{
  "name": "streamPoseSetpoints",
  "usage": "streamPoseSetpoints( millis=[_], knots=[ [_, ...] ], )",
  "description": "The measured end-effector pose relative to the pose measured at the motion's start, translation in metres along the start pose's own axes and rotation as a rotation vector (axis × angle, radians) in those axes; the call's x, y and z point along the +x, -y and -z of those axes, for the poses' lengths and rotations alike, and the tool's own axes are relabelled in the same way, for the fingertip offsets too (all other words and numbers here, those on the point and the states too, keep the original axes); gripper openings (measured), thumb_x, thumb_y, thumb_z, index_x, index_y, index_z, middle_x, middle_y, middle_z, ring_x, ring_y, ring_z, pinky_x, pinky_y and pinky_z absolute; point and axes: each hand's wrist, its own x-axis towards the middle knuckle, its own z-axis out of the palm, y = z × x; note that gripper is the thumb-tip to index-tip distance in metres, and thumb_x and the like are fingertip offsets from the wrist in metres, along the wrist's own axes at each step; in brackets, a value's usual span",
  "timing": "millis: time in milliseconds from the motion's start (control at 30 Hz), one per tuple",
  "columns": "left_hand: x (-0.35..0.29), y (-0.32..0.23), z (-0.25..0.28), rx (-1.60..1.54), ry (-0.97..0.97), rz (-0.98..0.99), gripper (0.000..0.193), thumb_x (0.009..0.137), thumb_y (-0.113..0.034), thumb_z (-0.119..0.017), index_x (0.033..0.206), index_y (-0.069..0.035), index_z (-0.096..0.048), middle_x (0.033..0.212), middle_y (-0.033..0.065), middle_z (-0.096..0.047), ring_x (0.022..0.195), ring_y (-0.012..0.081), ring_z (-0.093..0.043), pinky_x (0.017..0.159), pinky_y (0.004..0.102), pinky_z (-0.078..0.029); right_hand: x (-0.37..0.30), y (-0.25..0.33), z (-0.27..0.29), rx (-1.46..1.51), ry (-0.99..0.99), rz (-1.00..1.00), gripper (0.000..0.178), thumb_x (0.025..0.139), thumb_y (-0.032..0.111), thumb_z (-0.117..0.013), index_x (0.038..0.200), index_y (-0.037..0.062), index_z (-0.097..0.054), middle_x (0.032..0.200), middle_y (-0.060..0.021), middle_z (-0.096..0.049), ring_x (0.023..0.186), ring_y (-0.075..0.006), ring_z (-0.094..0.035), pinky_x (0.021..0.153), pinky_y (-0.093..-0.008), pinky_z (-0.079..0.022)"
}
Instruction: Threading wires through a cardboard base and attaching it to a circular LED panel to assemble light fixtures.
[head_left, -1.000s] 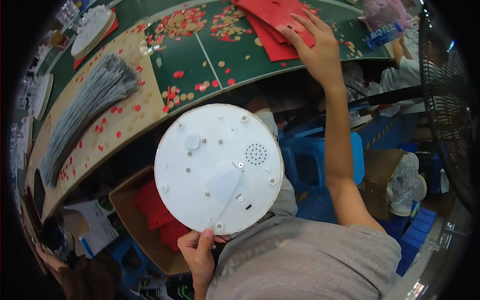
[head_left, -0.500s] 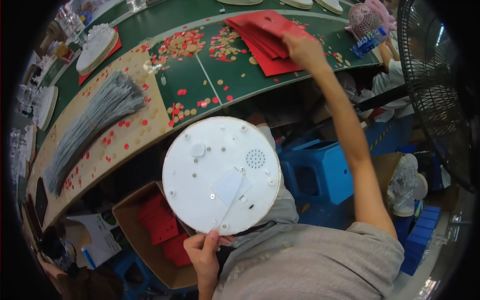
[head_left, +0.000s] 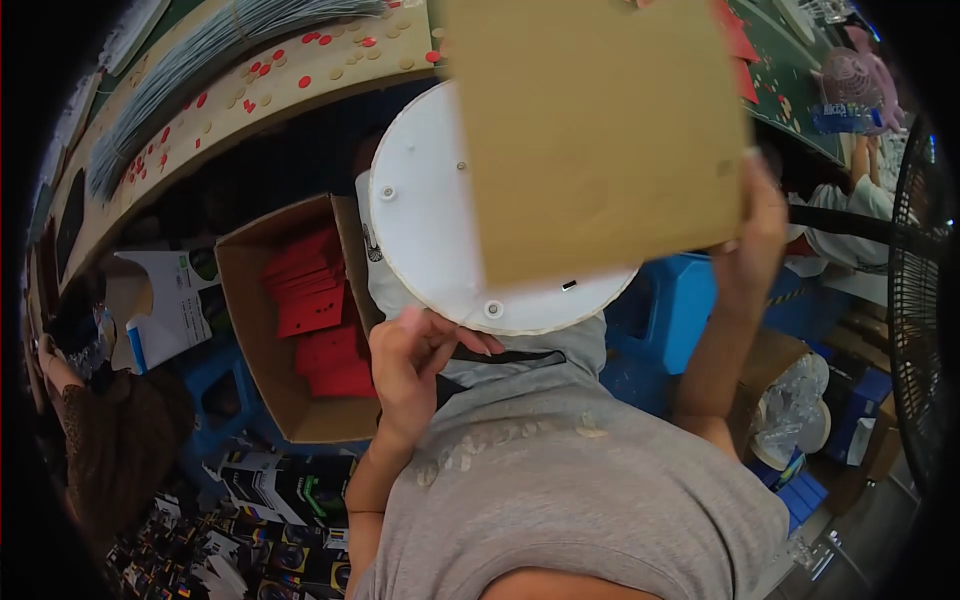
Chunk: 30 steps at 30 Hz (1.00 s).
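A round white base plate (head_left: 425, 220) with screw recesses lies over my lap; its upper right is covered by a tan square sheet (head_left: 600, 150). My left hand (head_left: 405, 365) is closed at the plate's lower left rim, thumb and fingers gripping the edge. My right hand (head_left: 755, 235) grips the sheet by its lower right side, holding it over the plate; sheet and hand are blurred by motion. Beyond the sheet, parts of red sheets (head_left: 742, 45) show on the green table.
A cardboard box (head_left: 235, 300) with red cards (head_left: 310, 290) stands left of my lap. Grey wire ties (head_left: 190, 75) and red and tan discs lie on the table. A blue stool (head_left: 685, 300), a black fan (head_left: 920, 240) and a pink fan (head_left: 860, 75) are at right.
My right hand has come back from the red stack on the table with a sheet, now tan side showing, over the plate. The view has tilted down. My left hand stays at the rim.
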Motion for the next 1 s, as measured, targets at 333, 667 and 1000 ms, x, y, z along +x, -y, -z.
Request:
streamPoseSetpoints(
  millis=[333,667,1000],
  knots=[
    [-0.019,0.034,0.017,-0.207,-0.372,-0.163,0.039,0.102,-0.031,-0.053,0.101,0.006,-0.067,0.093,0.0112,-0.071,0.079,0.0154,-0.066,0.078,0.0296,-0.05,-0.053,-0.003,-0.02,-0.335,0.451,-0.128,0.062,0.095,0.002,-0.062,0.153,-0.0038,-0.041,0.104,-0.0134,-0.075,0.092,-0.0103,-0.069,0.086,-0.0222,-0.05],
    [-0.007,-0.008,-0.001,0.036,-0.167,-0.035,0.024,0.092,-0.013,-0.069,0.097,0.01,-0.075,0.092,0.0108,-0.075,0.078,0.0095,-0.065,0.072,0.0223,-0.047,-0.051,-0.001,-0.015,-0.348,0.527,-0.15,0.066,0.094,0.002,-0.063,0.156,0.0007,-0.04,0.119,-0.0129,-0.071,0.098,-0.0096,-0.066,0.091,-0.0227,-0.048],
    [-0.004,-0.011,0.004,0.155,-0.15,-0.024,0.031,0.092,-0.017,-0.066,0.097,0.013,-0.072,0.091,0.015,-0.075,0.075,0.0128,-0.068,0.069,0.0232,-0.05,-0.045,-0.007,-0.009,-0.243,0.606,-0.194,0.074,0.093,0.002,-0.062,0.16,0.002,-0.031,0.14,-0.0137,-0.059,0.113,-0.0113,-0.062,0.1,-0.0245,-0.044]
  ],
)
